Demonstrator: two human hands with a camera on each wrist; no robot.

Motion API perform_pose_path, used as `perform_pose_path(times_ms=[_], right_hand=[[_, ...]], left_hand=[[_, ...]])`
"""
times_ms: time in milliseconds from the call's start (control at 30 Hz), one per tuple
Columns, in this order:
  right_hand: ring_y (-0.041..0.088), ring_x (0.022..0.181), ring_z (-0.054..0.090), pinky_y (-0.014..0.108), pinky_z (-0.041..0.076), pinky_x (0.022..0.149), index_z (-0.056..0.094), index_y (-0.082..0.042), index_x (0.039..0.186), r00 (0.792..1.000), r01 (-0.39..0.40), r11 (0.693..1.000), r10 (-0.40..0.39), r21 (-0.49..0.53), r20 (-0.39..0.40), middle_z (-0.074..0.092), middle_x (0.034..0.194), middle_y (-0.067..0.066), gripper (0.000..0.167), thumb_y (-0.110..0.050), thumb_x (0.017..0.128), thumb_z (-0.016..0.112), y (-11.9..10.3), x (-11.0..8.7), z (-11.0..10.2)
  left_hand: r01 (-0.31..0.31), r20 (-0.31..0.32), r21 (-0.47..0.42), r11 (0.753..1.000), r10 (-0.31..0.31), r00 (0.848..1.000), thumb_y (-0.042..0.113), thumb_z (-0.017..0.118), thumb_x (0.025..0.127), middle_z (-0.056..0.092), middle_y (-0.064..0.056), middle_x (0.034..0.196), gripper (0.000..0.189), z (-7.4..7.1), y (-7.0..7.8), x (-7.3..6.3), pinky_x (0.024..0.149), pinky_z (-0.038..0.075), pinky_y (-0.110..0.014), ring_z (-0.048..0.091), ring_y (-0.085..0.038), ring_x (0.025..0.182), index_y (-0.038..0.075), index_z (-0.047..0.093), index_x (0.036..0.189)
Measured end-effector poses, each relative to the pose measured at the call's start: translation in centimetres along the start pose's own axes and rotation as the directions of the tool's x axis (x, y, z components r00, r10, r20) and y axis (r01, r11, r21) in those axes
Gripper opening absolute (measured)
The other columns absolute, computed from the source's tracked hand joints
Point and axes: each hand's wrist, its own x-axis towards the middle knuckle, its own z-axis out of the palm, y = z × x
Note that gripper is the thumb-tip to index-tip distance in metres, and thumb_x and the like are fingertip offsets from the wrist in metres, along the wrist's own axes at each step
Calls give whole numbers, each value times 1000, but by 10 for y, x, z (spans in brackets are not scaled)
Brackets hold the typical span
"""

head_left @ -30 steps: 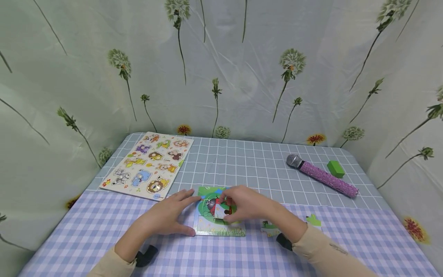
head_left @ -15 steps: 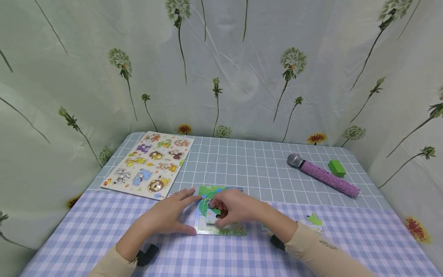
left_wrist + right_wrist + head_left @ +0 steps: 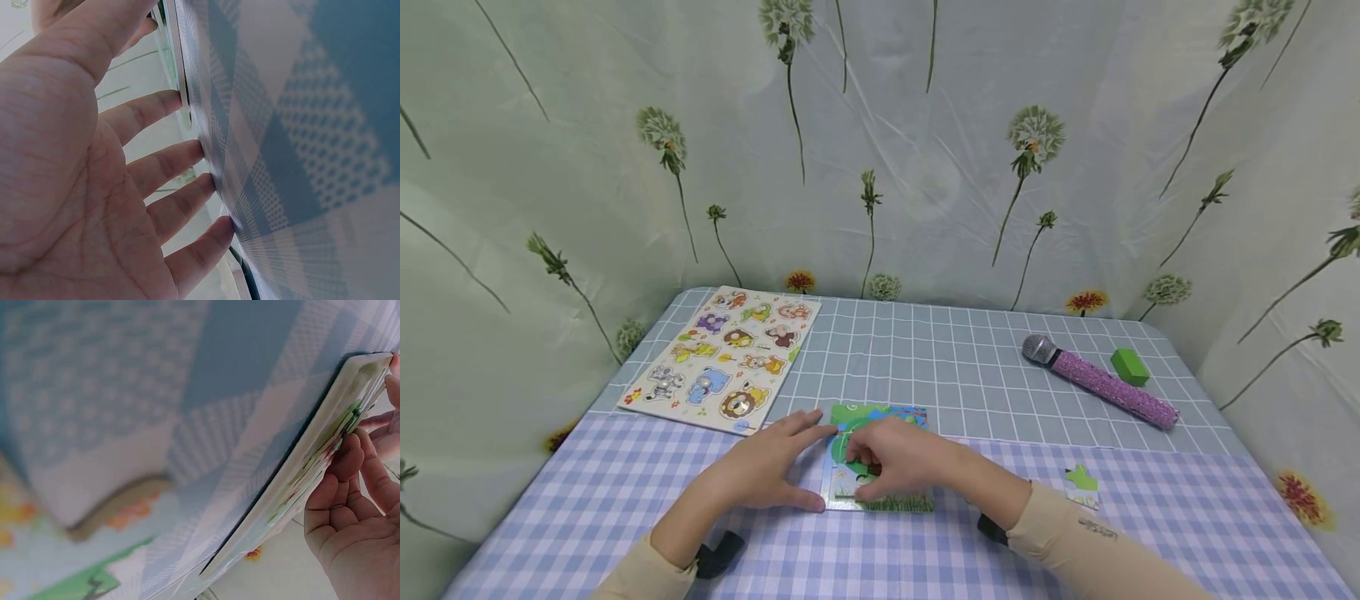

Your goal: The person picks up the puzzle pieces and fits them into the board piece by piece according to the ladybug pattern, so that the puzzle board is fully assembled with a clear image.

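Note:
A small puzzle board (image 3: 880,504) with a green, blue and grassy picture lies in front of me on the checked cloth. My left hand (image 3: 767,462) rests at its left side with fingers spread, the thumb near the lower left corner and the index fingertip at the edge. Over the board's lower left part, my right hand (image 3: 898,458) pinches a puzzle piece (image 3: 846,483) between thumb and curled fingers. That hand covers most of the piece and the middle of the picture. In the right wrist view the fingers (image 3: 340,462) are close to the board's surface.
A loose green and white puzzle piece (image 3: 1081,486) lies to the right. Another piece (image 3: 119,562) shows blurred in the right wrist view. Farther back are an animal puzzle board (image 3: 722,354), a pink glittery microphone (image 3: 1105,383) and a green block (image 3: 1129,367).
My right hand has moved left and slightly toward me over the board with the puzzle piece, from the middle to the lower left. My left hand has stayed in place.

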Motion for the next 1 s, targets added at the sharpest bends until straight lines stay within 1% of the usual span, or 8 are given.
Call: perform_pose_path(times_ms=[267,433,1000], right_hand=[[-4,69,48,12,48,71,72,-11,107,1000,-6,1000,6,-30,9,60,82,-10,30,-25,87,90,-2,3,2],[-4,70,49,12,48,71,72,-12,109,1000,-12,998,13,-55,9,60,82,-11,32,-28,88,90,-4,4,3],[-4,73,51,11,49,73,74,-12,109,1000,-10,997,9,-83,-2,63,85,-11,35,-32,87,92,-7,6,2]], left_hand=[[3,7,-4,1000,-3,1000,64,89,77,40,-18,172,101,1,0,0,120,41,-71,37,-50,157,21,52,160],[6,7,-7,1000,-6,1000,64,90,77,40,-18,172,100,1,0,0,119,41,-72,38,-50,157,21,52,159],[7,16,2,1000,-7,1000,66,88,77,39,-18,172,101,1,-1,1,119,41,-72,37,-50,158,22,51,160]])
